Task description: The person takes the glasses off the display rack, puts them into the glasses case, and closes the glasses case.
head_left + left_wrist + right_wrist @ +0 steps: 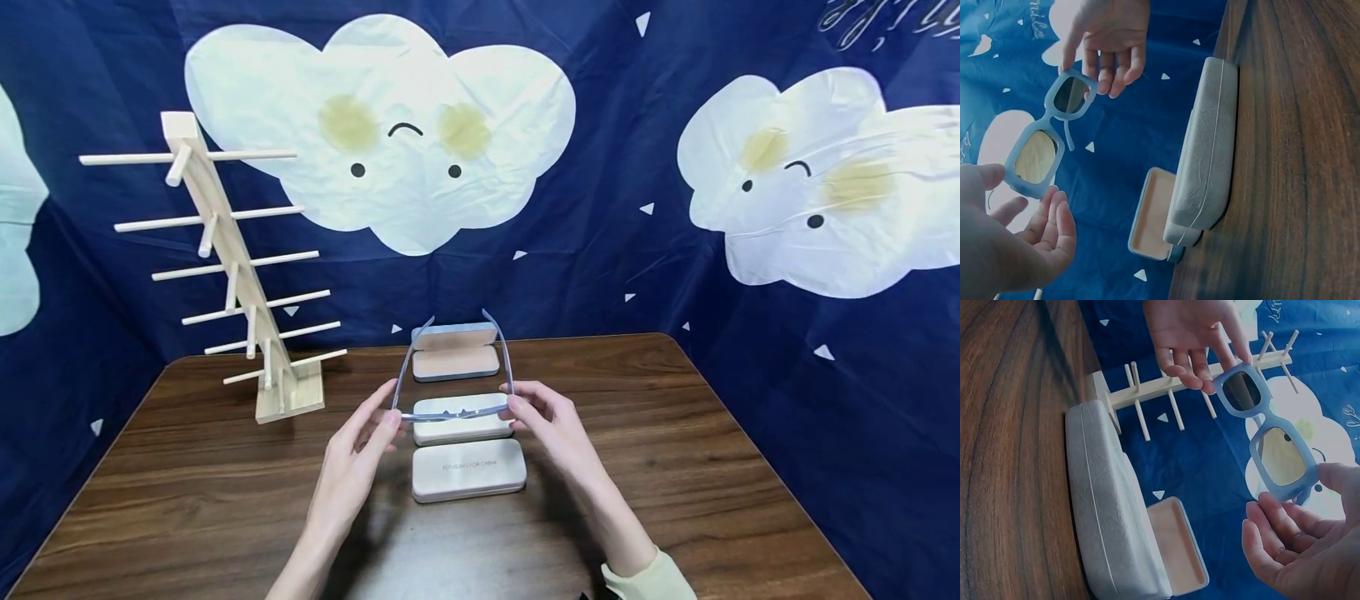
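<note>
Light blue sunglasses [456, 414] are held up above the table, temples unfolded and pointing away from me. My left hand [354, 454] pinches the left end of the frame between thumb and fingers. At the opposite end, my right hand [553, 429] pinches the frame in the same way. Both tinted lenses show in the left wrist view, where the sunglasses [1038, 150] hang apart from the cases. Below them lie two closed pale glasses cases [468, 471], the nearer one with printed lettering. Behind these, an open blue case [456, 364] shows its beige lining.
A wooden rack [236, 250] with several pairs of pegs stands at the back left of the wooden table [675, 467]. Dark blue cloth [615, 267] with cloud prints hangs behind and around the table.
</note>
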Tool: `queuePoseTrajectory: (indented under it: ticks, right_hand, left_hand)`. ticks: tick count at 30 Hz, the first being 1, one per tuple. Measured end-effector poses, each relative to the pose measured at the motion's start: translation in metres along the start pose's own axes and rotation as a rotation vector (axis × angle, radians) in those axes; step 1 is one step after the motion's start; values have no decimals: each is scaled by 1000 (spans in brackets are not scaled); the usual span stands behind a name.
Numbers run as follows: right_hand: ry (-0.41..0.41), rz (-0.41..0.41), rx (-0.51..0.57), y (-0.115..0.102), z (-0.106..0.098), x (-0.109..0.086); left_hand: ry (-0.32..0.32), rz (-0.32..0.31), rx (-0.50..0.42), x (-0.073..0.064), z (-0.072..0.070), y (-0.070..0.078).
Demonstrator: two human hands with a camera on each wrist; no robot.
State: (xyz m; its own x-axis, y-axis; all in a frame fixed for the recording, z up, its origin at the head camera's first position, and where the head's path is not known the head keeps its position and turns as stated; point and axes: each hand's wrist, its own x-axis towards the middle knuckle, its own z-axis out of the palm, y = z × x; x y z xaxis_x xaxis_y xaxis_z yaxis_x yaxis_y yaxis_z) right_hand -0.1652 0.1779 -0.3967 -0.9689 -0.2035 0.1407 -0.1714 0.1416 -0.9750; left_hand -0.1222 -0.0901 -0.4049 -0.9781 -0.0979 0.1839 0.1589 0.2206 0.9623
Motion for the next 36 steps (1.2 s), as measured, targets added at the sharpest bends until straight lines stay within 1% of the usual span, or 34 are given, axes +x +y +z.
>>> queuePoseTrajectory:
  ticks: [7,14,22,27,34,36]
  right_hand:
    - [9,7,8,1,-2,2]
    - [4,-6,11,2,-1,5]
    - [18,11,12,5,-1,5]
    - [14,12,16,3,-2,4]
    - [2,-1,4,3,-3,5]
    - [0,-1,3,4,-3,5]
  left_hand:
    - [-26,-17,40,1,2,-1]
    - [-41,-36,38,5,1,-1]
    - [-58,-46,52,5,0,-5]
    - [-60,-36,59,5,0,-6]
    - [-76,8,85,6,0,-6]
    - [-79,9,87,6,0,-6]
